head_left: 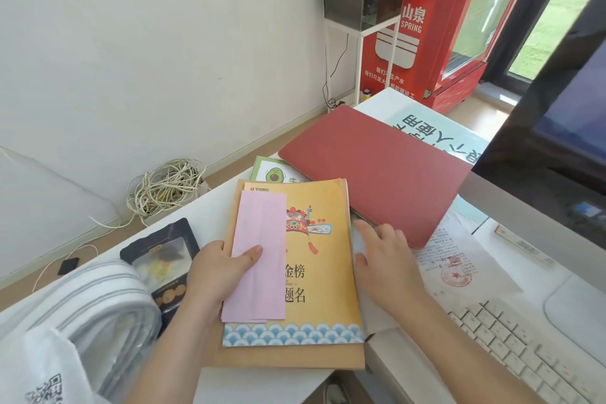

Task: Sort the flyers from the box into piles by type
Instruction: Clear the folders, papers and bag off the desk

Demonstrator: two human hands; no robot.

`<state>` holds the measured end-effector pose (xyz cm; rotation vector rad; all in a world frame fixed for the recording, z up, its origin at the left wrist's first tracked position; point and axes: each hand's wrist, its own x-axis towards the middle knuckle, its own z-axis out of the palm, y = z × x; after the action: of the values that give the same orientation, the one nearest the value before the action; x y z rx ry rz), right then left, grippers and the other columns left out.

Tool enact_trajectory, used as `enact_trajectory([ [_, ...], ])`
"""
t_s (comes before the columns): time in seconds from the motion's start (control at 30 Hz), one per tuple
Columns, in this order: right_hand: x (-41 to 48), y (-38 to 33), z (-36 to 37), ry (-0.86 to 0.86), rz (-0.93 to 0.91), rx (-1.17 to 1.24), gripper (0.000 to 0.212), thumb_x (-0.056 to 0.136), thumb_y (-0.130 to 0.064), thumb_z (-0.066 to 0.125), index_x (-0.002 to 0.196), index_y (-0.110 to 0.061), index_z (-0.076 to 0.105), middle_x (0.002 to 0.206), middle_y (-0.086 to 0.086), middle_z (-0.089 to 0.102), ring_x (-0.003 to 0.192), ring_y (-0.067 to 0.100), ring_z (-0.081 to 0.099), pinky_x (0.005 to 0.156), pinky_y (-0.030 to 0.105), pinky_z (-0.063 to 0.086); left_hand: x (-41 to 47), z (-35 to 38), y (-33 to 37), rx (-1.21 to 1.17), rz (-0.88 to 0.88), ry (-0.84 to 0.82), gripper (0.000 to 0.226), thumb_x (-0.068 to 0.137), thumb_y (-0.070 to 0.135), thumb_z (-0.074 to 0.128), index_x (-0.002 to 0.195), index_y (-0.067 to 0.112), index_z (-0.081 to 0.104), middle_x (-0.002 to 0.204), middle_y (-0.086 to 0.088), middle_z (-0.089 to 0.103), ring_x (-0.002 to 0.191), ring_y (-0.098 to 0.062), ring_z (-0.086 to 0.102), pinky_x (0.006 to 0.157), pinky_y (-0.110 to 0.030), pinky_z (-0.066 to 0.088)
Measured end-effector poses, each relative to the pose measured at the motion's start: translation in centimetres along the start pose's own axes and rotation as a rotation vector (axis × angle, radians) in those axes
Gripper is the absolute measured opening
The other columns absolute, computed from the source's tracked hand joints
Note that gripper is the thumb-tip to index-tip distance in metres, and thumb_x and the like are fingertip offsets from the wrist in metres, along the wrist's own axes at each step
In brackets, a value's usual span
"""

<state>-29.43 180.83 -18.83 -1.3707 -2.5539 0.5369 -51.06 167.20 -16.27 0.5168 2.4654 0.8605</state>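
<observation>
A person's left hand point(216, 272) pins a thin sheaf of pink slips point(259, 256) against a stack of yellow flyers point(321, 292) at the centre of the frame, thumb on top and the remaining fingers hidden beneath the stack. The yellow flyers, printed with a festive headdress and a band of blue waves, lie on what looks like a brown cardboard backing point(288, 357) that juts over the near edge of the white desk point(531, 282). Whether that backing is part of the box named in the task cannot be told.

The right hand point(383, 259) rests empty just right of the stack, fingers loosely spread, palm down over a white stamped document point(459, 266), fingertips close to the lower corner of a red folder point(377, 170). A green avocado flyer point(272, 172) peeks out above the stack, partly tucked under the folder.

The step in hand appears to be separating the pink slips as one type. To do it cleanly, the thumb should hold the whole sheaf together so no slip fans out at the lower end, where the edges are already uneven. The free right hand would do best to steady the yellow stack, since it overhangs the desk and could tip. The pink pile wants its own bare patch, apart from the yellow and green sheets; the cluttered area near the keyboard point(524, 348) at lower right offers little room.
</observation>
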Motion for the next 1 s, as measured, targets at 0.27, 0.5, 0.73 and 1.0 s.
enact_trajectory([
  [0.27, 5.6, 1.3, -0.5, -0.017, -0.069, -0.653, 0.064, 0.092, -0.020, 0.050, 0.149, -0.015, 0.021, 0.141, 0.031, 0.037, 0.123, 0.049, 0.044, 0.088, 0.051, 0.048, -2.9, -0.3, -2.5, 0.123, -0.022, 0.045, 0.048, 0.078, 0.057, 0.065, 0.096, 0.013, 0.056, 0.098, -0.002, 0.065, 0.087, -0.025, 0.059, 0.071, -0.035, 0.046],
  [0.5, 9.7, -0.3, -1.7, -0.025, -0.102, -0.757, 0.054, 0.094, -0.011, 0.039, 0.147, -0.010, 0.025, 0.131, 0.026, 0.051, 0.104, 0.038, 0.062, 0.067, 0.032, 0.051, -4.0, -1.1, -2.4, 0.694, 0.052, 0.064, 0.072, 0.079, 0.077, 0.036, 0.106, 0.012, 0.050, 0.112, -0.007, 0.059, 0.106, -0.031, 0.056, 0.081, -0.038, 0.045],
  [0.73, 4.9, 1.1, -5.8, -0.228, -0.096, -0.189, 0.053, 0.093, -0.039, 0.052, 0.142, -0.030, 0.035, 0.141, -0.006, 0.043, 0.134, 0.021, 0.034, 0.099, 0.047, 0.041, -5.7, 2.2, 1.1, 0.703, 0.661, 0.140, 0.073, 0.069, 0.045, 0.076, 0.127, 0.010, 0.049, 0.111, -0.009, 0.051, 0.099, -0.030, 0.055, 0.067, -0.040, 0.052],
  [1.0, -7.2, 7.0, -9.7, -0.197, 0.097, 0.006, 0.049, 0.099, -0.030, 0.043, 0.145, -0.039, 0.028, 0.151, -0.018, 0.029, 0.139, 0.004, 0.025, 0.112, 0.038, 0.028, -11.7, 13.5, 5.1, 0.715, 1.306, -0.228, 0.078, 0.060, 0.043, 0.068, 0.130, 0.013, 0.050, 0.134, -0.008, 0.053, 0.119, -0.028, 0.053, 0.091, -0.043, 0.051],
])
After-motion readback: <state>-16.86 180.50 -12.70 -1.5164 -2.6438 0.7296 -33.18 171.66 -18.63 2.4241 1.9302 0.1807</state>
